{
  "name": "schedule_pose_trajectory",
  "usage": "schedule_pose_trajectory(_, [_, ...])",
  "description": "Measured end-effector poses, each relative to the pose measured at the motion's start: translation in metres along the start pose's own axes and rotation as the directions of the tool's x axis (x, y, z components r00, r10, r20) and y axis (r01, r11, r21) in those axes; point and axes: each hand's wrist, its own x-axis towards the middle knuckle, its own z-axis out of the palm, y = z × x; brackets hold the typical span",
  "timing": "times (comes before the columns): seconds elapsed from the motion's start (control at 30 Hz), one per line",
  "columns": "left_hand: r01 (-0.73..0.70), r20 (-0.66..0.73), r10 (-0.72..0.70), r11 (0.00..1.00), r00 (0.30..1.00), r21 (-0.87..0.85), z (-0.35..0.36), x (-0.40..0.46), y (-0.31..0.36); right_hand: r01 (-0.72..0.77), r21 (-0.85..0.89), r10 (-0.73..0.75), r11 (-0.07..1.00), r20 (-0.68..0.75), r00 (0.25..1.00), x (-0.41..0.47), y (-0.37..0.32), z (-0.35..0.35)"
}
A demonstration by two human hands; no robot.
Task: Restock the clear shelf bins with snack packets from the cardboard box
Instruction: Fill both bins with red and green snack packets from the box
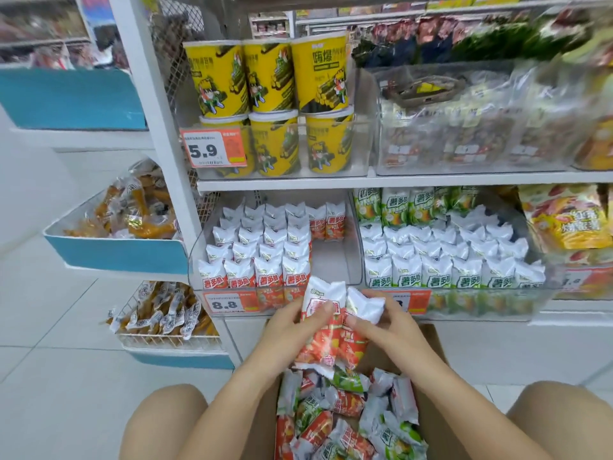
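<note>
Both hands meet at the centre of the view, just above the open brown cardboard box (434, 346) that sits between the person's knees. The left hand (292, 322) curls its fingers around a red-and-white foil snack packet (320, 322), thumb pressed across its printed front. The right hand (381, 322) closes on a second red-and-white packet (363, 305) just beside the first, thumb on its lower half. Each packet has a crimped, notched white top, bold characters on a dark label, and a red lower body with a tomato-like picture; the two are upright and touching.

Below them, toward 6 o'clock, the box holds a loose jumble of red packets (345, 401) and green-and-white packets (398, 433), lying at all angles.

At 12 o'clock from the hands, the clear plastic shelf bin with the 8.8 price tag (356, 240) holds rows of matching red packets standing upright on its left side, with bare floor on its right. At 2 o'clock, the neighbouring clear bin (547, 293) is packed with green packets.
</note>
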Motion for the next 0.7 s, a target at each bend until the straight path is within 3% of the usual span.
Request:
schedule_pose_trajectory(0.17, [-0.098,-0.18,0.101,0.995,0.979,0.03,-0.025,0.028,0.031,0.156,-0.054,-0.158,0.986,-0.035,0.987,0.03,-0.046,-0.014])
schedule_pose_trajectory(0.33, [-0.163,-0.393,0.165,0.986,0.905,0.039,-0.041,0.079,0.045,0.312,-0.1,-0.324,0.945,-0.142,0.935,0.079,-0.065,-0.027])
schedule_pose_trajectory(0.43, [-0.141,-0.427,0.171,0.985,0.888,0.101,-0.043,0.11,0.042,0.344,-0.133,-0.364,0.93,-0.183,0.913,0.107,-0.056,-0.026])
schedule_pose_trajectory(0.57, [-0.171,-0.472,0.231,0.971,0.851,0.166,-0.045,0.16,0.03,0.349,-0.352,-0.426,0.869,-0.17,0.889,0.127,-0.044,-0.023])
schedule_pose_trajectory(0.7, [-0.195,-0.448,0.298,0.945,0.843,0.262,-0.04,0.209,0.024,0.309,-0.449,-0.407,0.838,-0.136,0.903,0.132,-0.039,-0.025])
